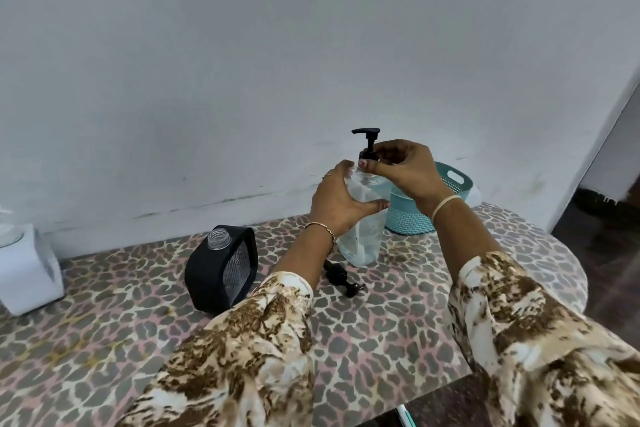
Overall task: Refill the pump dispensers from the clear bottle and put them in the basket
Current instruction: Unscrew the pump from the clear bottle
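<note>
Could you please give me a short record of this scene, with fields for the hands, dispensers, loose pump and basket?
left hand: grips the body of the clear dispenser
right hand: pinches the black pump at that dispenser's neck
black dispenser: on the table, neck open, no pump
loose pump: lies on the table near the clear dispenser's base
basket: teal, behind the clear dispenser; contents hidden
table: leopard-print cover

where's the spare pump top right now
In the head view the loose pump lies on the table near centre, between the black dispenser and the clear dispenser.
</note>
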Motion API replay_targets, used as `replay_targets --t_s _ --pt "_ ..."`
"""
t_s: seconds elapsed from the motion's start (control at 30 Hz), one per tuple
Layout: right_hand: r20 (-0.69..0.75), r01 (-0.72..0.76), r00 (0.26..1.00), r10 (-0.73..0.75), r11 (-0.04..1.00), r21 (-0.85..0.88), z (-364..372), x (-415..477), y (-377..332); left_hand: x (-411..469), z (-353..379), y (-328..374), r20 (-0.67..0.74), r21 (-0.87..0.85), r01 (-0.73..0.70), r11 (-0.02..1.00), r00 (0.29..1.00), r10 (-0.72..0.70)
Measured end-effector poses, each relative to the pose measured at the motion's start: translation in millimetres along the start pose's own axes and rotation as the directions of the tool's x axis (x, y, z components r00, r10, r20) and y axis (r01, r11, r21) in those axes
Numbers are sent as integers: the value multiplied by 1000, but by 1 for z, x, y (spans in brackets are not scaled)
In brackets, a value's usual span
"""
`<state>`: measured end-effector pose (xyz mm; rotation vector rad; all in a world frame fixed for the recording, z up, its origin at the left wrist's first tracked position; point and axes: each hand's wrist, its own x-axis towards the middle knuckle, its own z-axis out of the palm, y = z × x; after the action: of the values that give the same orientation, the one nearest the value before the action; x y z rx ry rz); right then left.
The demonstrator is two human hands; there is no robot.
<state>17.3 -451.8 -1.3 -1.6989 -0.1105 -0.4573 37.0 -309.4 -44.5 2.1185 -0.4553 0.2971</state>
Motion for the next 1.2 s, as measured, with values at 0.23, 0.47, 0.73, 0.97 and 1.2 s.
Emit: replay_targets --t_s 0.23,0.47,0.73,0.97,1.2 --pt "-64 39 997 -46 993 -113 3 -7 -6 -1 -3 1 -19 7 5 1000 1000 -5" --pt "-110 50 990 -89 947 -318 16 -3 -8 -3 -4 3 -23 -3 16 1000 1000 -16" --pt "98 -58 994 56 998 8 -6 -6 -7 -6 -4 7 -20 6 10 1000 1000 -10" --pt "-150 7 987 -51 959 -285 15 -9 -7 -5 -5 7 -16 24 35 999 999 -34" --pt "-242 -21 966 -92 904 -426 29 -6 -12 -5 -5 8 -12 -10 56 998 998 -56"
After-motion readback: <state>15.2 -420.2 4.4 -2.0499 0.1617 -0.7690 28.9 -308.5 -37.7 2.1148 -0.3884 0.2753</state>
